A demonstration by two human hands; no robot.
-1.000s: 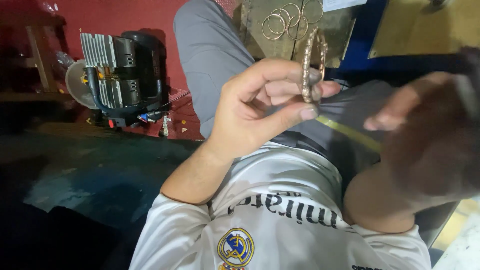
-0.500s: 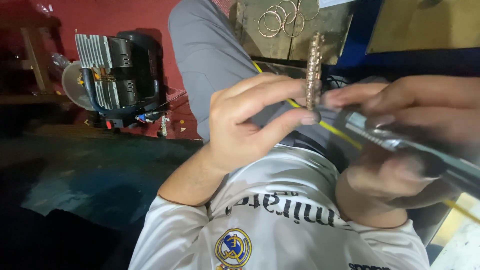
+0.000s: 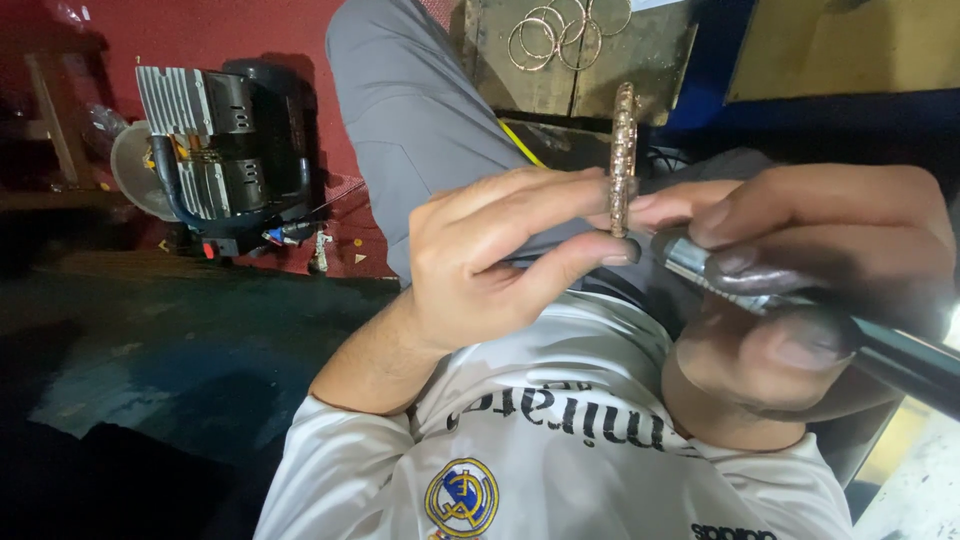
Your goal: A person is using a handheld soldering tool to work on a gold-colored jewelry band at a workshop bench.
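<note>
Seemingly, left hand [image 3: 480, 265] pinched an edge-on bangle [image 3: 624, 160]; right hand [image 3: 820, 270] gripped a metal tool [image 3: 700, 265], which could slip and scratch it.

A: So what's the room like? Looks pretty dim to me.

B: Yeah, the light is low. A red wall [image 3: 200, 40] runs along the back, and the dark floor [image 3: 150, 340] has pale worn patches.

A: And the machine on the left?

B: A small air compressor [image 3: 215, 150] with silver cooling fins, sitting against the wall. A wooden stool leg [image 3: 55, 110] stands beside it, and a scuffed wooden board [image 3: 580, 85] is up top.
</note>
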